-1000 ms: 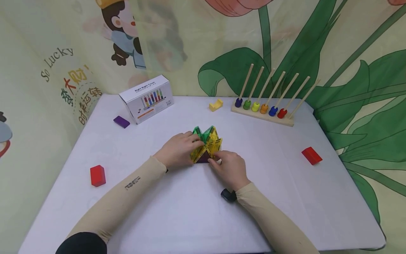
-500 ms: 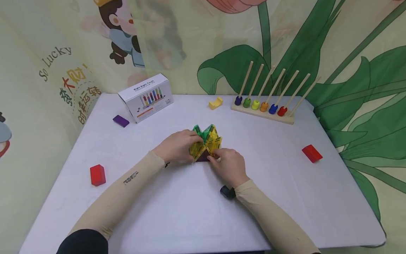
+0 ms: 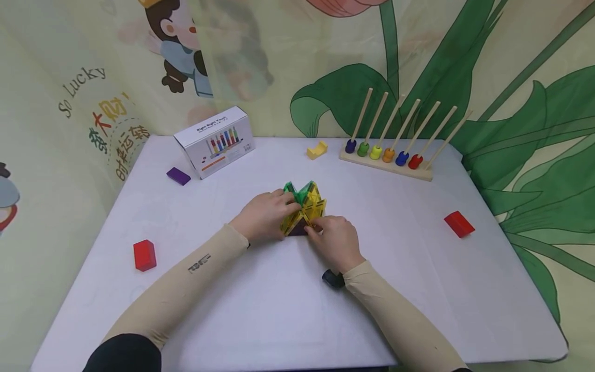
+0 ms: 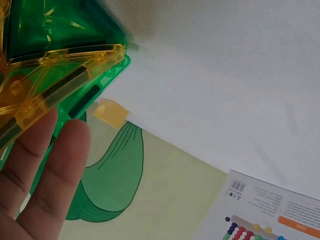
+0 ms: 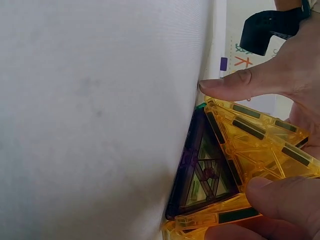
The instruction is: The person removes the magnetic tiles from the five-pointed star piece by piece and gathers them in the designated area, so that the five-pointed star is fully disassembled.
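Note:
A small structure of see-through magnetic tiles (image 3: 316,205) stands on the table, yellow around the sides with green points on top. A dark purple triangular tile (image 5: 206,172) faces the near side, low between yellow ones. My left hand (image 3: 265,216) grips the structure from the left; in the left wrist view its fingers (image 4: 65,160) lie against the yellow and green tiles (image 4: 55,25). On the right, my right hand (image 3: 337,242) pinches a yellow tile low down, its thumb (image 5: 280,197) pressed on the tile's face in the right wrist view.
At the back are a white printed box (image 3: 216,142), a yellow curved block (image 3: 317,150) and a wooden peg rack (image 3: 386,161) with coloured beads. A purple block (image 3: 178,176) lies before the box. Red blocks sit left (image 3: 144,255) and right (image 3: 459,224).

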`<state>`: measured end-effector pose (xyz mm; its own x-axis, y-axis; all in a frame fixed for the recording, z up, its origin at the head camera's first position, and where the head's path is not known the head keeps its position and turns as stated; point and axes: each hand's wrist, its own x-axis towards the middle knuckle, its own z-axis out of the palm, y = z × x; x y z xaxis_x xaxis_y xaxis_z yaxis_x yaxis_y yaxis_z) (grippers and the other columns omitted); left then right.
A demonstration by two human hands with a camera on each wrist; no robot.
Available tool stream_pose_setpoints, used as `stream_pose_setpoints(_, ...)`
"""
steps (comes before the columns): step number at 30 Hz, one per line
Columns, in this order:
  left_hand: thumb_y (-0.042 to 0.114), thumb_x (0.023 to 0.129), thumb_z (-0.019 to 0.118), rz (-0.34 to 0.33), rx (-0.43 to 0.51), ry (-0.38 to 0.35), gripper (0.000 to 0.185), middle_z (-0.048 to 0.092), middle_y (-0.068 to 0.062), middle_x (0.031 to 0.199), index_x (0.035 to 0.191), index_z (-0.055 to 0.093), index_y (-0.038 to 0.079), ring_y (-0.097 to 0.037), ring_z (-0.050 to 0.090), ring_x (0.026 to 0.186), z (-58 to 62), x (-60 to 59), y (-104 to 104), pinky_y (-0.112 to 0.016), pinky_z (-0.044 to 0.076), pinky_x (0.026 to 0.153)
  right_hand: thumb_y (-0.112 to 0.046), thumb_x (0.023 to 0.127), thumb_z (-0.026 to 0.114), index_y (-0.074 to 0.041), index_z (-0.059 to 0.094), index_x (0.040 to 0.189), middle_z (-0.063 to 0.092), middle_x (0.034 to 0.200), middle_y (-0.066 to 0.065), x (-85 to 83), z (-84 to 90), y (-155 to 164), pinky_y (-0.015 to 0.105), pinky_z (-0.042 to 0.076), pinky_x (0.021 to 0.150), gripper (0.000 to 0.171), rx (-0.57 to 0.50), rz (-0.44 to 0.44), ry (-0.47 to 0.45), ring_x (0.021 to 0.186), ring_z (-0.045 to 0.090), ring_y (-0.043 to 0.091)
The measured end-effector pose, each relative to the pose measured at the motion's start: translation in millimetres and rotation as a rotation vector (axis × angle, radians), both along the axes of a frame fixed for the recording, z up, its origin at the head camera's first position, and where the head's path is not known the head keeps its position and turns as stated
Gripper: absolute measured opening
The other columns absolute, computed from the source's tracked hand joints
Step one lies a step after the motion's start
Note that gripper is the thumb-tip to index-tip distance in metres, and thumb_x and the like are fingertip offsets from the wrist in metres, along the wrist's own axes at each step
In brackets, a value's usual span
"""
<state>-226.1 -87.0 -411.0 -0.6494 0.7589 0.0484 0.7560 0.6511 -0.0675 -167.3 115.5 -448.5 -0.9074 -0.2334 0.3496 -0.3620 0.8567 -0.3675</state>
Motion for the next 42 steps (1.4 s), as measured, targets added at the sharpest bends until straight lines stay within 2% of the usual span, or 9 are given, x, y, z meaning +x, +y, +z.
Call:
stream_pose_setpoints(5,0.041,0.070,0.095,-0.009,-0.011,0.055,0.072,0.069,-0.007,0.123,0.132,0.069,0.013,-0.026,0.066,0.108,-1.6,-0.3,-0.1,-0.042,0.060,0.091,-0.021,0.087,0.085,-0.010,0.082,0.085,0.078,0.075,0.002,0.3,-1.7,0.4,0.026,0.050,0.052,0.012,-0.008,0.010,0.029,0.058,0.063,0.010)
stream_pose_setpoints(16,0.056,0.071,0.091,-0.003,-0.005,0.086,0.076,0.069,-0.004,0.126,0.132,0.069,0.017,-0.025,0.064,0.111,-5.2,1.1,-1.1,-0.044,0.059,0.094,-0.019,0.086,0.085,-0.009,0.083,0.086,0.079,0.077,0.005,1.2,-4.1,0.1,0.028,0.054,0.053,0.010,0.019,0.028,0.094,0.061,0.068,0.013)
stream_pose_setpoints(29,0.056,0.069,0.093,-0.022,0.085,0.079,0.074,0.071,-0.002,0.125,0.129,0.072,0.018,-0.023,0.063,0.112,-5.9,-1.8,-4.0,-0.042,0.058,0.094,-0.018,0.086,0.085,-0.010,0.082,0.082,0.077,0.074,0.004,0.5,-3.6,0.3,0.029,0.053,0.052,0.010,0.054,0.038,0.122,0.059,0.067,0.013)
stream_pose_setpoints(42,0.062,0.067,0.091,-0.038,0.097,0.114,0.073,0.073,0.000,0.119,0.125,0.074,0.021,-0.022,0.062,0.110,-9.1,-4.0,-5.1,-0.042,0.056,0.095,-0.010,0.084,0.083,-0.006,0.081,0.082,0.077,0.071,0.006,3.4,-3.4,0.1,0.031,0.056,0.055,0.005,0.017,0.060,0.126,0.059,0.069,0.014)
